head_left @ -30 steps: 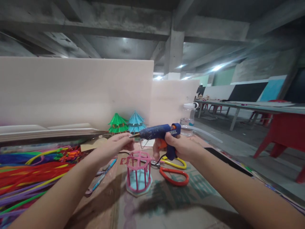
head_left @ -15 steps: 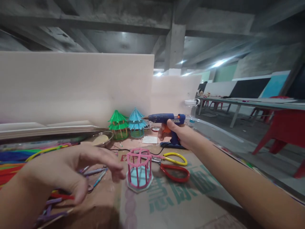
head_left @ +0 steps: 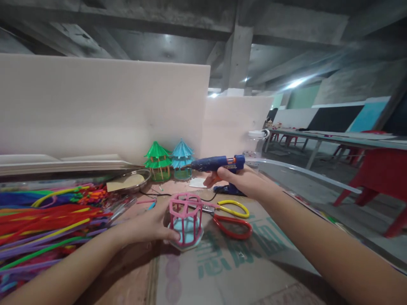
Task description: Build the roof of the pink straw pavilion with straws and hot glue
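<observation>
My left hand [head_left: 148, 226] is closed around the left side of a small pink pavilion frame [head_left: 183, 217], thumb at its foot and fingers partly hidden behind it. The frame stands upright on a light-blue, many-sided base [head_left: 190, 229] on printed cardboard. In my right hand [head_left: 243, 180] is a blue hot glue gun [head_left: 210, 164], its nozzle pointing left above and behind the frame. A clear glue stick [head_left: 295, 168] sticks out of the gun's rear. Scissors [head_left: 234, 234] with one yellow and one red handle lie right of the frame, blades partly hidden behind it.
Green [head_left: 157, 162] and blue [head_left: 182, 159] model pavilions stand at the back. Left lie many coloured pipe cleaners [head_left: 47, 220] and a metal bowl [head_left: 144, 182]. A clear bottle [head_left: 255, 144] stands behind my right hand. White boards [head_left: 101, 110] rise behind; a red chair [head_left: 381, 182] is at right.
My left hand has come down and right from the air onto the pink frame and closed on it. The glue gun has shifted slightly left and lower.
</observation>
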Motion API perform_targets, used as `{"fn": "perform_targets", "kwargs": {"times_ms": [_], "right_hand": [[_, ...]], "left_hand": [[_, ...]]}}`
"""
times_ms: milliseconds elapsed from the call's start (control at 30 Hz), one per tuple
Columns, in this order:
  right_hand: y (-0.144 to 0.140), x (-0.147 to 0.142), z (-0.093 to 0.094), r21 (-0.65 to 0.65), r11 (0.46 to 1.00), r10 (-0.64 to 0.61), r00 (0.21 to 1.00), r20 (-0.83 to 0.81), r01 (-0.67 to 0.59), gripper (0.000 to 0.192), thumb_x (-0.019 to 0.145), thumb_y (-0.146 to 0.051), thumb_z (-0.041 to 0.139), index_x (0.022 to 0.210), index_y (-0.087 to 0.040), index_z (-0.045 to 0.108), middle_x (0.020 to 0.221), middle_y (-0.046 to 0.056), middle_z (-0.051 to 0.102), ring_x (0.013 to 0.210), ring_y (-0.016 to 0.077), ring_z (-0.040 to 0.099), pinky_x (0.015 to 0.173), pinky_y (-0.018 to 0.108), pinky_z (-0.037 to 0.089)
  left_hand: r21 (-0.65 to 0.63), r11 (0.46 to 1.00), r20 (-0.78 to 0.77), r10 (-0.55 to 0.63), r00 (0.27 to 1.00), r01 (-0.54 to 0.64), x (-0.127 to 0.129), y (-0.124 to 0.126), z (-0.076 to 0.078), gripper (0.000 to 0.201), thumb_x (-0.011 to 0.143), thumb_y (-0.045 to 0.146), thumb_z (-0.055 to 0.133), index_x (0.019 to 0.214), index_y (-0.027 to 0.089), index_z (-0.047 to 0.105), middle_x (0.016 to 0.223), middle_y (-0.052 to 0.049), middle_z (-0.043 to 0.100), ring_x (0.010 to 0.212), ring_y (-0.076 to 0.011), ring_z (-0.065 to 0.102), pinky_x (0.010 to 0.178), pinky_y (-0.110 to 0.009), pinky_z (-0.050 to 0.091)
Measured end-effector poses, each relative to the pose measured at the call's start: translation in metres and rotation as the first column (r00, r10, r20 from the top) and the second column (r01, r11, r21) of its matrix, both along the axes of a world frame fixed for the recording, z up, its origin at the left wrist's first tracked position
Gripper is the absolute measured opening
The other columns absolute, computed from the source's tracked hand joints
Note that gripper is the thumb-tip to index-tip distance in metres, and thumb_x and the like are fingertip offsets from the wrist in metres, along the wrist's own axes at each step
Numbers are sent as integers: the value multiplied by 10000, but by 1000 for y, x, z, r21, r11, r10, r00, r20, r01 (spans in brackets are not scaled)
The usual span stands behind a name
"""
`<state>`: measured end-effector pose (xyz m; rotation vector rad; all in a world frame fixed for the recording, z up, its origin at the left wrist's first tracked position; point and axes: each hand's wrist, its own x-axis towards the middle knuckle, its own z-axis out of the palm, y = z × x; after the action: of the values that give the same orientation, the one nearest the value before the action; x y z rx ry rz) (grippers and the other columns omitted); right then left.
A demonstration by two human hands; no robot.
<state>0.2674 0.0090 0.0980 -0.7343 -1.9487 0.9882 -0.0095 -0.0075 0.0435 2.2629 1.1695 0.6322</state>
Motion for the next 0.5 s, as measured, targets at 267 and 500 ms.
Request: {"fn": "perform_targets", "kwargs": {"times_ms": [267, 500], "right_hand": [[-2, 5, 6, 93, 993, -79, 989, 129, 68, 582, 828, -751, 533, 763, -203, 718, 860, 80, 760, 893, 226, 687, 911, 391, 493], [-7, -2, 13, 32, 999, 10, 999, -48, -9, 434, 845, -613, 642, 717, -199, 670, 746, 33, 702, 764, 194, 688, 885, 412, 554]], "left_hand": [[53, 998, 72, 20, 997, -24, 3, 4, -27, 526, 706, 395, 750, 1201, 245, 655, 1356, -98, 604, 1288, -351, 496, 1094, -451, 399], [170, 985, 10, 26, 1000, -28, 7, 2, -27, 503, 732, 500, 704, 1192, 299, 675, 1222, -49, 697, 1253, -346, 535, 1071, -374, 428]]}}
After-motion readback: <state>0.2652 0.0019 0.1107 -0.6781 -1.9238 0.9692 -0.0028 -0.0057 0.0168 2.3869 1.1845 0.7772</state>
